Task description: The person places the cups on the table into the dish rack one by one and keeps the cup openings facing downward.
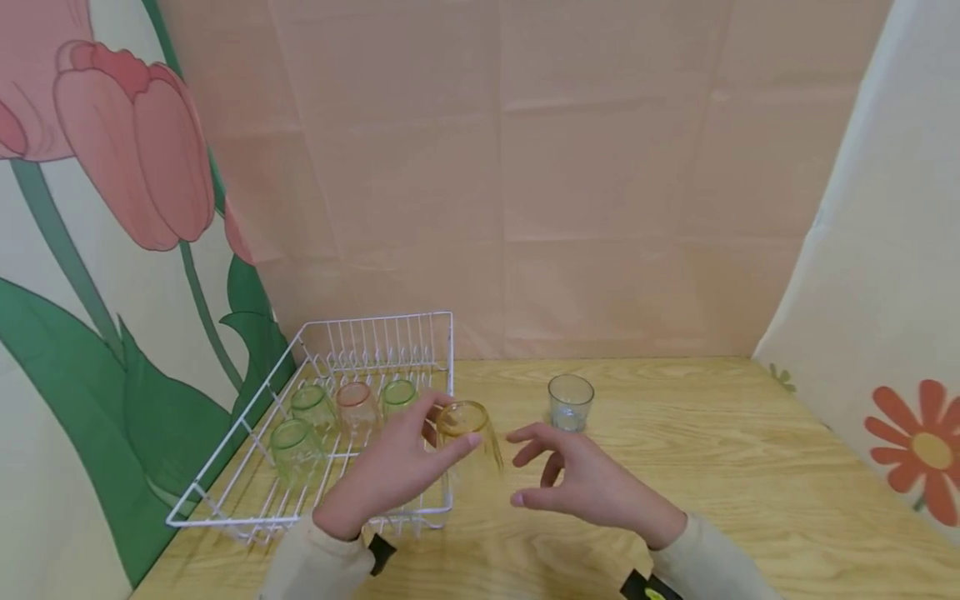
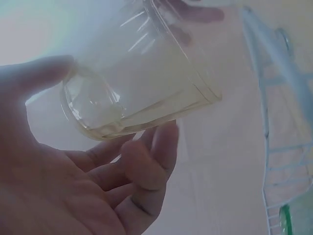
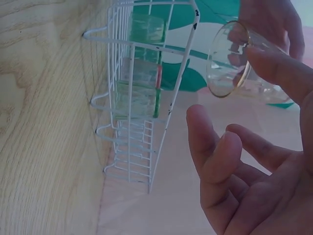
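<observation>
My left hand (image 1: 401, 462) holds a yellow-tinted drinking glass (image 1: 474, 446) by its base end, thumb on the near side and fingers on the far side. The glass hangs in the air beside the rack's right edge, its wider mouth turned down. In the left wrist view the thumb presses the edge of the glass (image 2: 142, 105). To the right of it my right hand (image 1: 581, 479) hovers with fingers loosely bent and nothing between them. In the head view a gap separates that hand from the yellow glass. Behind the right hand a clear glass (image 1: 571, 400) stands upright on the table.
A white wire dish rack (image 1: 452, 333) stands at the left of the wooden table (image 1: 697, 433). Several green glasses (image 1: 296, 450) and a red-tinted glass (image 1: 357, 408) sit upside down in it. A pinkish cloth (image 1: 585, 167) hangs behind, with flower-patterned cloths at both sides.
</observation>
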